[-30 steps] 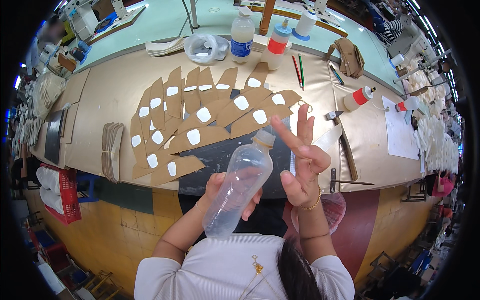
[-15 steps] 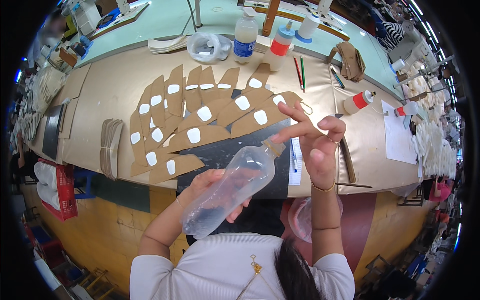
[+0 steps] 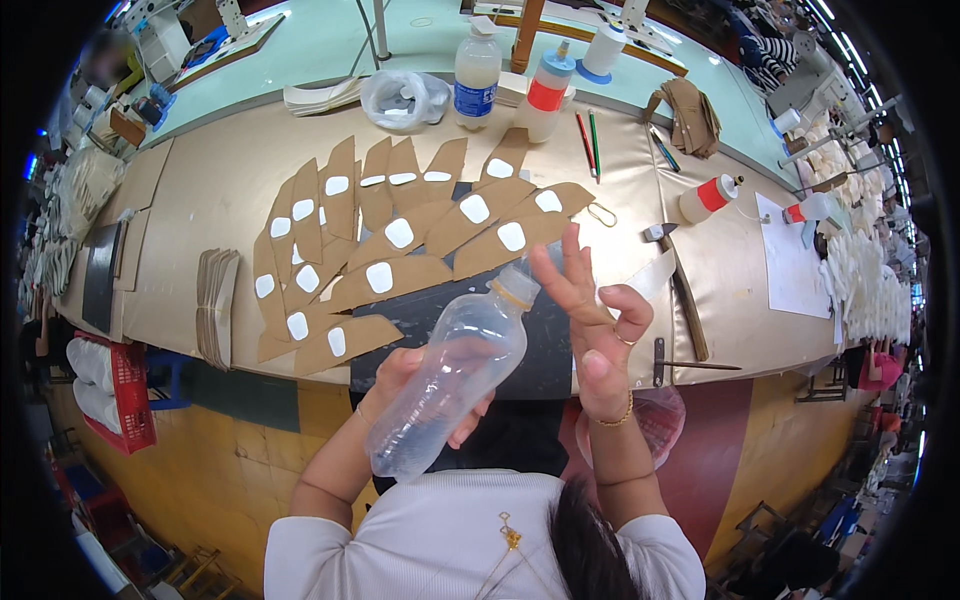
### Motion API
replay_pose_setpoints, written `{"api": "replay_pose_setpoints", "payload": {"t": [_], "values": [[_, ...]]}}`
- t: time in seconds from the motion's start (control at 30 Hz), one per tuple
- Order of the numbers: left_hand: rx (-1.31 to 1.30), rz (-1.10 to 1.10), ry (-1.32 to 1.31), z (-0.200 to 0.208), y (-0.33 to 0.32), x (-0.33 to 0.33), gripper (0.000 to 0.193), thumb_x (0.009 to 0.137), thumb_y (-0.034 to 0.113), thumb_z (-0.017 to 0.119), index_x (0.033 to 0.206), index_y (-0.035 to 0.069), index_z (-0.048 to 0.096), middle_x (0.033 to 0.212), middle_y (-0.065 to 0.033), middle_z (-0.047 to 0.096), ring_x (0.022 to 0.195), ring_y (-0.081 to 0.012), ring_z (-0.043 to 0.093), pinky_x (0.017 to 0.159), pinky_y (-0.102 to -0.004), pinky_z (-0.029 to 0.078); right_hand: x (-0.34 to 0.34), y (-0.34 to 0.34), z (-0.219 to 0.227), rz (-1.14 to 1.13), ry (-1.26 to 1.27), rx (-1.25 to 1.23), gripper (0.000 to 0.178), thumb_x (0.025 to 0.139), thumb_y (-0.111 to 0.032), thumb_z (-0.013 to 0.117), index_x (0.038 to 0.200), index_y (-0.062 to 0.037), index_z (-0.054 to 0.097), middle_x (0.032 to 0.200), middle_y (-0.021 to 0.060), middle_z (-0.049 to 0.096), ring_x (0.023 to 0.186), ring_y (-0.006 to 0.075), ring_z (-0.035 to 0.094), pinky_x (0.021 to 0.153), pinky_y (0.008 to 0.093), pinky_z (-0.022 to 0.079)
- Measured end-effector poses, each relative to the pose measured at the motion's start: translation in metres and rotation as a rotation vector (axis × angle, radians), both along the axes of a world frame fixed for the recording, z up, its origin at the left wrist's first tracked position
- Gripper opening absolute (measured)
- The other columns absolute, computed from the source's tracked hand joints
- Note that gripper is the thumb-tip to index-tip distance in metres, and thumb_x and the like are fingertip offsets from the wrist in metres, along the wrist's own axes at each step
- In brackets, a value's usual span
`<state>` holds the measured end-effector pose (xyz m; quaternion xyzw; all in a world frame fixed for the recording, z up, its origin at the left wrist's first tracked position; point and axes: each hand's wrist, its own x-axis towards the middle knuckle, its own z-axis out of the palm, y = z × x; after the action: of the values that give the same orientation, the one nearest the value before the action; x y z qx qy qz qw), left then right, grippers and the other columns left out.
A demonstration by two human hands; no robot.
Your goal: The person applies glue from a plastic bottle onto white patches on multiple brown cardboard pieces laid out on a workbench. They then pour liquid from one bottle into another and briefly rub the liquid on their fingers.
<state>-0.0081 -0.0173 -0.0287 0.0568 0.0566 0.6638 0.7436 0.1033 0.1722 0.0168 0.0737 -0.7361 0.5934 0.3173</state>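
My left hand [image 3: 400,368] is wrapped round an empty-looking clear plastic bottle [image 3: 450,375]. The bottle tilts, its neck toward the upper right and its base near my white shirt; some of my left fingers are hidden behind it. Just right of the bottle's mouth, my right hand [image 3: 595,330] is raised with fingers apart and nothing visible in them. Beyond the bottle, several brown cut pieces [image 3: 390,284] with white patches lie overlapping on the table, partly over a black board [image 3: 545,350].
A hammer [image 3: 688,305] and a thin pointed tool [image 3: 700,366] lie to the right. Far back stand a blue-labelled bottle [image 3: 477,80] and a red-banded bottle [image 3: 545,98], near a plastic bag [image 3: 405,100]. A tied brown stack [image 3: 215,310] sits at left, with a red crate [image 3: 130,390] beyond the edge.
My right hand has shifted left and slightly down along with the bottle's neck. The bottle stands a little steeper, still in my left hand. The whole view has shifted slightly.
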Motion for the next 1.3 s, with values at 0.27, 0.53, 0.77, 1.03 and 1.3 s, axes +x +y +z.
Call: {"api": "replay_pose_setpoints", "payload": {"t": [0.27, 0.53, 0.77, 1.03, 1.3], "values": [[-0.048, 0.127, 0.067, 0.009, 0.003, 0.005, 0.093, 0.074, 0.057, 0.057, 0.133, -0.01, 0.031, 0.083, -0.0229, 0.052, 0.053, -0.029, 0.06, 0.044, -0.0346, 0.053, 0.002, -0.006, -0.004, 0.049, 0.034, -0.093, 0.033, 0.094, -0.042, 0.038, 0.117, -0.0213, 0.025, 0.135, 0.0268, 0.043, 0.14, 0.0409, 0.007, 0.107, 0.0524, -0.013], [-0.097, 0.124, 0.096, 0.012, 0.003, 0.01, 0.102, 0.073, 0.061, 0.058, 0.132, -0.017, 0.027, 0.076, -0.0211, 0.053, 0.048, -0.0271, 0.06, 0.039, -0.032, 0.054, 0.01, -0.005, -0.004, 0.068, -0.022, -0.258, 0.044, 0.093, -0.049, 0.044, 0.124, -0.0264, 0.023, 0.127, 0.0303, 0.049, 0.14, 0.0394, 0.007, 0.11, 0.05, -0.003], [-0.01, 0.101, 0.044, 0.005, 0.004, 0.001, 0.085, 0.077, 0.053, 0.055, 0.135, -0.005, 0.032, 0.088, -0.0242, 0.054, 0.06, -0.0319, 0.061, 0.05, -0.0383, 0.054, 0.011, 0.003, -0.006, -0.065, 0.062, -0.098, 0.039, 0.092, -0.042, 0.042, 0.12, -0.025, 0.022, 0.128, 0.0211, 0.053, 0.139, 0.0392, 0.017, 0.107, 0.055, -0.01], [-0.183, -0.029, 0.171, 0.039, -0.003, -0.004, 0.078, 0.079, 0.05, 0.05, 0.134, -0.003, 0.037, 0.084, -0.0194, 0.058, 0.058, -0.027, 0.061, 0.051, -0.0354, 0.053, -0.016, 0.037, 0.043, 0.062, 0.018, 0.259, 0.036, 0.092, -0.049, 0.038, 0.119, -0.0269, 0.028, 0.103, 0.0188, 0.066, 0.128, 0.044, 0.037, 0.11, 0.0538, -0.003], [-0.191, -0.079, 0.129, 0.048, -0.009, -0.007, 0.073, 0.083, 0.048, 0.042, 0.132, -0.006, 0.04, 0.079, -0.0186, 0.056, 0.051, -0.0242, 0.059, 0.043, -0.0327, 0.05, -0.021, 0.036, 0.047, 0.127, 0.013, 0.262, 0.034, 0.092, -0.047, 0.04, 0.117, -0.025, 0.033, 0.088, 0.014, 0.07, 0.124, 0.0366, 0.046, 0.111, 0.052, -0.004]]}}
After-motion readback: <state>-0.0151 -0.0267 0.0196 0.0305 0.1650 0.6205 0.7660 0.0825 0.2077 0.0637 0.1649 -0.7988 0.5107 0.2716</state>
